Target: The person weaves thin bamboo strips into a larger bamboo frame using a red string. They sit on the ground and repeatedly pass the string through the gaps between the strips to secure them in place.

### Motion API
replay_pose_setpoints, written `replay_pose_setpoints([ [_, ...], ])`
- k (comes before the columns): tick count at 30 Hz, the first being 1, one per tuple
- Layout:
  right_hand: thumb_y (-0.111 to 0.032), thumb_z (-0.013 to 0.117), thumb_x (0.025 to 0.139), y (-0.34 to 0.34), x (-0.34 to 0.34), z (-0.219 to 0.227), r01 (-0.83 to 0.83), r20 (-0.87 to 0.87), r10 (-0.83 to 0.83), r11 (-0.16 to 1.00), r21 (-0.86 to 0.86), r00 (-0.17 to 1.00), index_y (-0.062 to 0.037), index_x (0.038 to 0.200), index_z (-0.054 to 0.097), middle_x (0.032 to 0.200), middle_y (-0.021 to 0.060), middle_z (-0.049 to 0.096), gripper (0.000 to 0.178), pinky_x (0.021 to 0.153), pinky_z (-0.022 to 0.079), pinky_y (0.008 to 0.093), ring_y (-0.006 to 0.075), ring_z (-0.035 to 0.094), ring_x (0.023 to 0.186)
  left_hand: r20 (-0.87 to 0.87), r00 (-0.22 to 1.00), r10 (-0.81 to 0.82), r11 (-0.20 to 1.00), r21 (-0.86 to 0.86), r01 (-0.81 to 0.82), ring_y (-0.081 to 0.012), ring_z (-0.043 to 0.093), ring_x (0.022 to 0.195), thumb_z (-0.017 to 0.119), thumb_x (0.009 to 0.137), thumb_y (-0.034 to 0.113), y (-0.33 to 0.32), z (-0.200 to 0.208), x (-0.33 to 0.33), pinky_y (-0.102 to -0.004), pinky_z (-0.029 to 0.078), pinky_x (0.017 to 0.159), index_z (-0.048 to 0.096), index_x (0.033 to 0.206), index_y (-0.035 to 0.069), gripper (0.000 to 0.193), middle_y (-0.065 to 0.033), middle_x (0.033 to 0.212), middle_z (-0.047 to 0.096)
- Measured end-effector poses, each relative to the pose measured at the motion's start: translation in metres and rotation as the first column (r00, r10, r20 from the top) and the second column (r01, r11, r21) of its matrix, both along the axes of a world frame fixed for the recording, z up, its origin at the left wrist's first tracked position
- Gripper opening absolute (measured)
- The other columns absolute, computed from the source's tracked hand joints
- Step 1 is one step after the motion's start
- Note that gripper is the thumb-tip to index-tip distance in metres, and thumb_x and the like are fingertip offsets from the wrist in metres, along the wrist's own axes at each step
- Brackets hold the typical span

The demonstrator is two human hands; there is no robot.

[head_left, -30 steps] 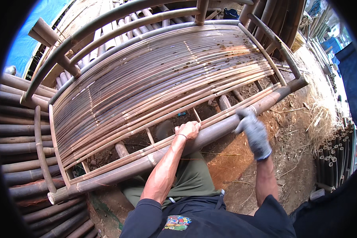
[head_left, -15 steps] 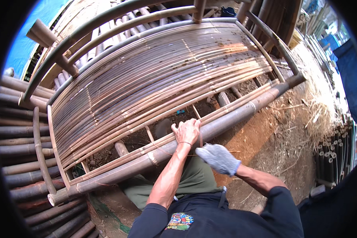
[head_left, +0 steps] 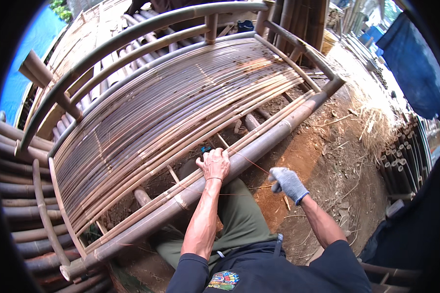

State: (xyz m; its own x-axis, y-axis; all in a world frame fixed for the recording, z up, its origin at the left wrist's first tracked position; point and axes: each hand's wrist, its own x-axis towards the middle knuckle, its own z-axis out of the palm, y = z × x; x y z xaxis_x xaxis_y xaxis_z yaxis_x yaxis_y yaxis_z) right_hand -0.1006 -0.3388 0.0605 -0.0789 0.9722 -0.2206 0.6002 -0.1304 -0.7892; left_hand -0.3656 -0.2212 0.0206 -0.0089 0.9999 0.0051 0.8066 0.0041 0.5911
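A bamboo bench with a seat of slats (head_left: pixel 171 112) lies across the view, with a gap between the seat and its thick front pole (head_left: pixel 283 131). Along that pole's inner side run a few thin bamboo strips (head_left: pixel 274 116). My bare left hand (head_left: pixel 215 165) is bent over these strips midway along, its fingertips partly hidden, gripping them. My right hand (head_left: pixel 289 184), in a grey knitted glove, is closed on a thin reddish cord (head_left: pixel 252 162). The cord stretches from the pole beside my left hand to the glove. Another length loops below my left wrist.
Stacked dark bamboo poles (head_left: pixel 29 188) lie at the left. The curved bamboo backrest (head_left: pixel 146 27) rises along the far side. Cut bamboo tubes (head_left: pixel 401 163) and pale shavings (head_left: pixel 371 117) are at the right, near a hanging blue cloth (head_left: pixel 415 63).
My right hand has pulled away to the right from the pole, drawing the cord out straight. My left hand stays on the strips. The whole view has shifted somewhat.
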Motion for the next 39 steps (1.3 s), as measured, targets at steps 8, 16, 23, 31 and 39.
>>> replay_pose_setpoints([
  [8,-0.035,0.057,0.097,-0.123,0.209,-0.026,0.534,-0.401,-0.759,0.648,-0.543,0.513,-0.0042,0.080,0.068,0.089,0.0153,0.069,0.036,0.074,0.054,0.0400,0.0281,0.068,0.084,-0.123,0.991,0.048,0.982,0.185,-0.024,-0.0298,0.056,0.114,0.050,0.097,0.040,-0.006,-0.008,0.006,-0.0612,0.028,0.105,0.065,0.108,0.007,0.037,-0.0122,0.112,0.064],
  [16,-0.044,0.070,0.083,-0.063,0.276,-0.012,0.783,0.323,-0.768,0.611,0.114,0.553,0.0066,0.123,0.057,0.113,0.0267,0.067,0.066,0.092,0.048,0.0417,0.0346,0.064,0.110,-0.191,0.981,0.028,0.979,0.201,0.011,-0.0329,0.046,0.130,0.055,0.094,0.041,-0.007,-0.017,0.008,-0.0609,0.025,0.112,0.053,0.130,0.003,0.052,-0.0174,0.135,0.052],
  [23,-0.051,0.080,0.076,0.152,0.277,-0.033,0.636,-0.286,-0.584,0.760,0.136,0.760,0.0100,0.152,0.014,0.154,0.0296,0.031,0.118,0.118,0.027,0.0362,0.0327,0.032,0.145,-0.027,0.998,-0.062,0.940,0.334,0.067,-0.0407,0.044,0.127,0.068,0.088,0.023,0.006,0.016,0.043,-0.0494,0.033,0.110,0.057,0.124,-0.004,0.045,-0.0251,0.133,0.049],
  [31,-0.032,0.067,0.093,0.177,0.273,-0.027,0.337,-0.235,-0.351,0.936,-0.101,0.906,0.0021,0.103,0.068,0.093,0.0144,0.067,0.036,0.064,0.057,0.0313,0.0185,0.067,0.072,0.100,0.804,-0.587,0.781,0.333,0.529,-0.0401,0.042,0.134,0.068,0.078,0.007,0.077,0.064,0.257,-0.0439,0.035,0.115,0.049,0.133,-0.005,0.059,-0.0248,0.138,0.047],
  [39,-0.020,0.074,0.088,0.132,0.393,0.163,-0.354,0.433,0.055,0.670,0.652,0.900,-0.0134,0.099,0.072,0.085,0.0051,0.073,0.014,0.064,0.054,0.0365,0.0222,0.067,0.070,0.173,0.741,-0.649,0.743,0.354,0.568,-0.0318,0.064,0.095,0.064,0.090,0.015,0.112,0.089,0.413,-0.0406,0.056,0.080,0.055,0.123,0.002,0.036,-0.0170,0.103,0.063],
])
